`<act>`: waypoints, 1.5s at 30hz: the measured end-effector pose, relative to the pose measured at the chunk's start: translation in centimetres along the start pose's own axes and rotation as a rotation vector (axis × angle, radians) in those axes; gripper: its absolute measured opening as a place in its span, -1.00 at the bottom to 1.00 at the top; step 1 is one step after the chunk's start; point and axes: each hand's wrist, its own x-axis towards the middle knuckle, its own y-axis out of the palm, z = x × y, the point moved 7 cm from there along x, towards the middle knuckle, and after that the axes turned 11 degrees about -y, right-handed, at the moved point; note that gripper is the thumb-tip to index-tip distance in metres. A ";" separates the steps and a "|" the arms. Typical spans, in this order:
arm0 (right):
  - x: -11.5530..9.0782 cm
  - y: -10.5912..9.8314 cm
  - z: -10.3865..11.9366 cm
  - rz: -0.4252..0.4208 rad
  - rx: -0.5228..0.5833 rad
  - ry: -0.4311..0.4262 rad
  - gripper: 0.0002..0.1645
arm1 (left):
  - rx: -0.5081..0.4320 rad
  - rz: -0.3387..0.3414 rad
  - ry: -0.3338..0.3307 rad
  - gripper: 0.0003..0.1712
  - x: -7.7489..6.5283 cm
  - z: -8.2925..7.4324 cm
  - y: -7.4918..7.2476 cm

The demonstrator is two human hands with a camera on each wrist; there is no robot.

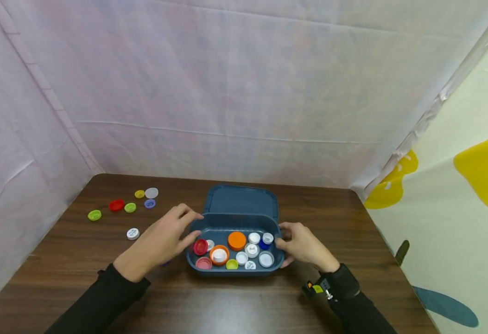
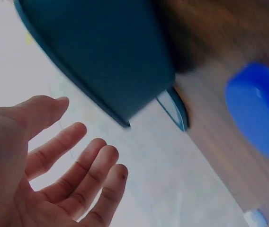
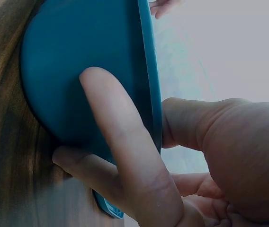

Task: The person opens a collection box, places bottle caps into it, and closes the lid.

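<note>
- Blue box is between the two hands: right fingers on its right side, left fingertips just beside its left rim. Upright on the table, uncovered, caps inside.
- Right hand: grips the box wall, thumb over the rim, fingers against the outside.
- Left hand: fingers loosely spread, nothing held; left wrist view shows a gap between fingers and box.
- Step in hand, my read: right hand steadies the box, left hand is free beside it.
- Next move, judging: left fingers would need to close on the rim for a two-hand hold, or turn outward for a loose cap. Can't tell which; right grip should stay firm either way.
- In the box, between the hands: orange cap, red cap nearest the left fingers, several white ones nearer the right.
- Blue lid: behind the box, beyond both sets of fingertips.
- Blue cap: on the table near the left hand, apart from the fingers.
- Left of the left fingers: red disc, yellow disc, more loose caps.
- Writing: white cap beside the left hand has dark marks, too small to read. No brand legible.
</note>
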 end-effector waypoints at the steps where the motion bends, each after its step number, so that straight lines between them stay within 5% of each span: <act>1: 0.0 0.0 0.0 0.001 -0.001 -0.004 -0.31 | 0.008 -0.003 -0.011 -0.59 0.0 0.4 -0.3; 10: 0.1 -0.1 0.1 0.000 -0.004 -0.012 -0.31 | 0.045 0.135 -0.227 -0.55 -0.2 6.4 -1.0; 19: -0.1 0.0 0.0 -0.002 -0.007 -0.005 -0.30 | 0.037 0.305 -0.363 -0.43 -1.2 12.1 -0.4; 27: -0.1 -0.1 0.1 0.002 -0.013 -0.006 -0.32 | 0.043 0.415 -0.466 -0.40 -2.2 14.9 -0.5; 36: -0.2 -0.1 0.0 -0.003 -0.017 0.002 -0.31 | 0.044 0.409 -0.412 -0.78 -2.0 15.0 -0.8; 45: -0.1 0.1 -0.1 -0.002 0.002 -0.008 -0.30 | 0.040 0.390 -0.354 -0.79 -1.9 16.4 0.5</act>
